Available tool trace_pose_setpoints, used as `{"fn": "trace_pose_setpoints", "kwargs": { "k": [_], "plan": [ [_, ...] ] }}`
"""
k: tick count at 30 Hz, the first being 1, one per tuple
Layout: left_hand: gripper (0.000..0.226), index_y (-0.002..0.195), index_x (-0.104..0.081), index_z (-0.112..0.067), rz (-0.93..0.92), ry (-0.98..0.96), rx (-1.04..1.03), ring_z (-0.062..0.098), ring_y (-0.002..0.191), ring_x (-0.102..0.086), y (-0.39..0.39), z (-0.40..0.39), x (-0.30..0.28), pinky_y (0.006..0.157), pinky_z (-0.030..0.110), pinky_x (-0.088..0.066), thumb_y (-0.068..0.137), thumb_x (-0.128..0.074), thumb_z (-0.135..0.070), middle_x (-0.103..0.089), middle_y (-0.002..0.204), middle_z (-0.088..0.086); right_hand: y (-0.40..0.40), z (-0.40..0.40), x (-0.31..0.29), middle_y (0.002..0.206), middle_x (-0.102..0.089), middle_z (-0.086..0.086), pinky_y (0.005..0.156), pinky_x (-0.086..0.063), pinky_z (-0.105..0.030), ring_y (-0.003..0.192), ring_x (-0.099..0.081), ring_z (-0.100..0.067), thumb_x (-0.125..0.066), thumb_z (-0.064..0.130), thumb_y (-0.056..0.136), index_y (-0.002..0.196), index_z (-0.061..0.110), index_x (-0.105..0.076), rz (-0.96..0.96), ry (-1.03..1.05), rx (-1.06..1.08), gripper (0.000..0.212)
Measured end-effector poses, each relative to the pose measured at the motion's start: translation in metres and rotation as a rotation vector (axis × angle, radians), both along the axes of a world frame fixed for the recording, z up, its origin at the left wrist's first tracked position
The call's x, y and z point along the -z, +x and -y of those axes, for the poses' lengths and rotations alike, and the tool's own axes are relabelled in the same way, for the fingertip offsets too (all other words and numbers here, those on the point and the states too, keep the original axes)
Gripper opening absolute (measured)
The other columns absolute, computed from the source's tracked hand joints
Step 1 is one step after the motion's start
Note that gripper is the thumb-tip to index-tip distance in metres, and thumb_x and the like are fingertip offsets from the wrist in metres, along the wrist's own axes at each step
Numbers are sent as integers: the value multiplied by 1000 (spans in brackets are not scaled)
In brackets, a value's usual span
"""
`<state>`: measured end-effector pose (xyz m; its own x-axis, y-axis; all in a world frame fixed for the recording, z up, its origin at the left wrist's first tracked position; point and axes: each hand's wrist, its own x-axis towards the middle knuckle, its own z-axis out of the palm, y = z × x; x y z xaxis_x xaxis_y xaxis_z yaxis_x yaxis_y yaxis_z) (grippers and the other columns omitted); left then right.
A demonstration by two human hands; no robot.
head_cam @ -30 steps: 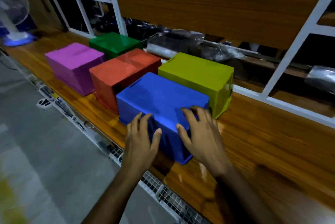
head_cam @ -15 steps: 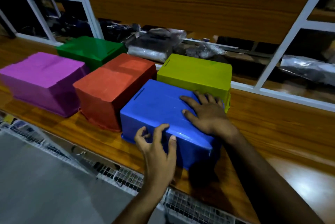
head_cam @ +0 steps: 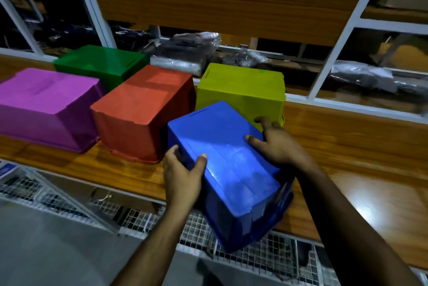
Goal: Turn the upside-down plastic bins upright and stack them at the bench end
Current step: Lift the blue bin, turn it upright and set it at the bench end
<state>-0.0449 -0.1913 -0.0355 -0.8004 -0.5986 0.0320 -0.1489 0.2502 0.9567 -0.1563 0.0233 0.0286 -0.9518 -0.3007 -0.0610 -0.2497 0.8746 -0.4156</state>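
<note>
A blue bin (head_cam: 222, 158) is upside down, lifted off the wooden bench (head_cam: 361, 158) and tilted toward me, its near end out past the bench's front edge. My left hand (head_cam: 181, 175) grips its left side, thumb on its base. My right hand (head_cam: 276, 144) clasps its right side, fingers spread over the base. On the bench, upside down, stand a red bin (head_cam: 141, 109), a yellow-green bin (head_cam: 242, 89), a purple bin (head_cam: 46, 105) and a green bin (head_cam: 102, 63).
White-framed shelving (head_cam: 333, 58) with wood panels rises behind the bench, holding plastic-wrapped bundles (head_cam: 185, 54). A wire mesh rack (head_cam: 254, 255) runs below the bench's front edge. Bare bench top stretches to the right.
The blue bin has come up off the bench and swung toward me, tilting. My left hand slid to its left side; my right hand moved to its right side.
</note>
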Motion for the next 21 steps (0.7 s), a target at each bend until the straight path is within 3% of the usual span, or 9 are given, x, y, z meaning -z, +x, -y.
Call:
{"fn": "trace_pose_setpoints", "kwargs": {
  "k": [2, 5, 7, 10, 12, 16, 19, 21],
  "plan": [
    [74, 131, -51, -16, 65, -8, 43, 26, 113, -58, -6, 4, -4, 98, 45, -47, 68, -62, -53, -60, 125, 7, 6, -4, 2, 137, -55, -19, 88, -44, -35, 121, -55, -36, -46, 57, 95, 141, 17, -40, 79, -27, 11, 62],
    [67, 130, -56, -16, 43, 11, 133, 26, 110, -60, -12, -3, -10, 94, 42, -48, 68, -52, -43, -64, 121, 7, 18, -17, 1, 129, -62, -16, 74, -37, -31, 115, -58, -34, -47, 51, 97, 128, 11, -52, 100, -87, 43, 50],
    [64, 124, -59, -19, 34, 1, 188, 29, 106, -63, -17, -10, -9, 89, 42, -50, 67, -47, -44, -67, 115, 7, 25, -30, 5, 130, -62, -9, 80, -40, -30, 118, -58, -29, -51, 51, 95, 129, 13, -53, 158, -158, 88, 51],
    [50, 120, -57, -26, 24, 21, 253, 36, 92, -63, -20, -30, -11, 70, 37, -45, 73, -43, -36, -67, 102, 4, 34, -54, 17, 122, -65, 6, 91, -50, -36, 111, -63, -22, -60, 76, 74, 124, 20, -56, 253, -289, 150, 75],
    [45, 120, -56, -25, 38, 25, 326, 28, 82, -60, -22, -47, -15, 65, 34, -40, 78, -42, -33, -65, 95, 0, 34, -79, 33, 116, -70, 5, 90, -54, -43, 105, -68, -22, -60, 87, 58, 119, 22, -58, 293, -391, 195, 89],
    [48, 126, -54, -24, 79, 53, 424, 19, 76, -59, -31, -90, -19, 66, 34, -43, 80, -43, -35, -66, 91, -4, 56, -119, 23, 121, -67, -5, 92, -51, -42, 110, -64, -31, -61, 71, 69, 125, 17, -54, 273, -408, 345, 78],
    [53, 133, -52, -18, 62, 69, 482, 18, 100, -64, -42, -132, -19, 85, 38, -50, 85, -51, -39, -66, 114, 0, 61, -162, 21, 125, -65, -11, 92, -49, -41, 113, -61, -34, -62, 56, 86, 126, 14, -52, 239, -441, 441, 59],
    [44, 128, -55, -13, 71, 92, 471, 19, 104, -64, -51, -158, -20, 88, 36, -49, 92, -59, -36, -66, 114, 1, 60, -187, 22, 121, -66, -10, 88, -49, -40, 110, -62, -34, -61, 55, 87, 120, 15, -52, 219, -467, 489, 53]
  ]
}}
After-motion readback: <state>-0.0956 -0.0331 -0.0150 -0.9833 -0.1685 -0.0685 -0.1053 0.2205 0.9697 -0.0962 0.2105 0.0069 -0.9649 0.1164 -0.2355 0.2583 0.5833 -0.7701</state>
